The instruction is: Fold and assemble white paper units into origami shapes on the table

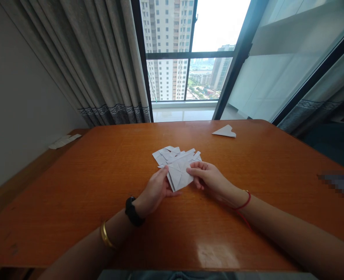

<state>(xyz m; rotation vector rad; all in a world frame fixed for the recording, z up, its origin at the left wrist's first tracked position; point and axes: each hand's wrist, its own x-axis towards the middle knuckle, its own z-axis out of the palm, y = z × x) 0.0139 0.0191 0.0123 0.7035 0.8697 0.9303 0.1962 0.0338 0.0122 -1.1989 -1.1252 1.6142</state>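
Note:
Between my two hands is a piece of folded white paper (180, 173), creased and roughly square, tilted with one corner toward me. My left hand (158, 184) grips its left edge, thumb on top and fingers underneath. On the right edge, my right hand (205, 174) pinches it between thumb and curled fingers. Just behind it, more folded white paper pieces (161, 155) overlap in a loose pile; the held piece hides part of them, and I cannot tell whether they touch it.
The wooden table (102, 167) stretches out on all sides. A heart-ended folded paper (225, 132) lies near its far edge. A pale flat item (63, 141) rests on a ledge at the left. A blurred object (342, 186) is at the right edge. Beyond are curtains (102, 58) and a window.

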